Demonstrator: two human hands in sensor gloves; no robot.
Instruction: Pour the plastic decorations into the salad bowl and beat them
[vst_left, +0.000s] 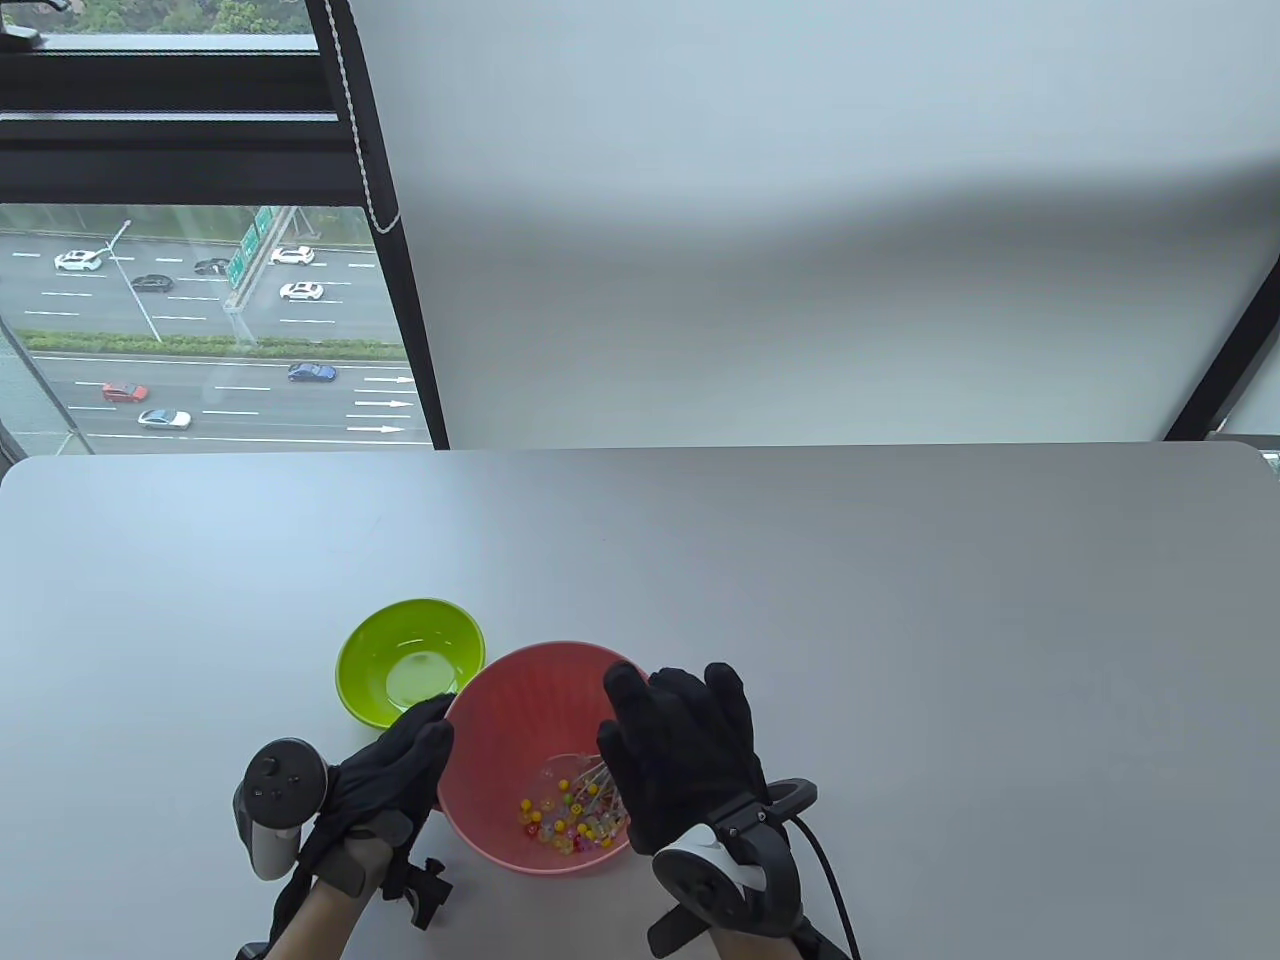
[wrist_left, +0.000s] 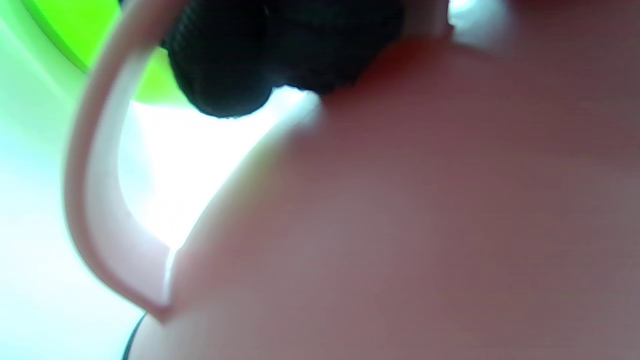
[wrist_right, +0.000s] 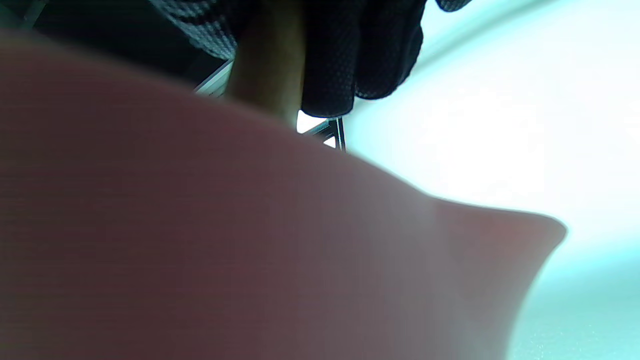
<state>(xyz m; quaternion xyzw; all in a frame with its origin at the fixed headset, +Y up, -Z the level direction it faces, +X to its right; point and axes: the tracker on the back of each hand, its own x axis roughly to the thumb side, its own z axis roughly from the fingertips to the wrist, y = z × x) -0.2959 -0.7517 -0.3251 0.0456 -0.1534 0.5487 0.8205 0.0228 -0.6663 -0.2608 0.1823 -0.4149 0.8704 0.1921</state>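
Note:
The pink salad bowl (vst_left: 520, 672) stands near the table's front edge, with several small colourful plastic decorations (vst_left: 565, 815) lying in its bottom. My left hand (vst_left: 415, 745) grips the bowl's left rim; in the left wrist view its gloved fingers (wrist_left: 280, 55) curl over the pink rim (wrist_left: 100, 200). My right hand (vst_left: 665, 735) hovers over the bowl's right side and grips a whisk. The whisk's wire loops (vst_left: 588, 778) reach down among the decorations. Its tan handle (wrist_right: 270, 65) shows between the gloved fingers (wrist_right: 360, 55) in the right wrist view. The pink bowl wall (wrist_right: 200, 240) fills that view.
A lime green bowl (vst_left: 410, 660), empty inside, sits just behind and left of the pink bowl, almost touching it. The grey table (vst_left: 900, 620) stretches back to a window with a white blind.

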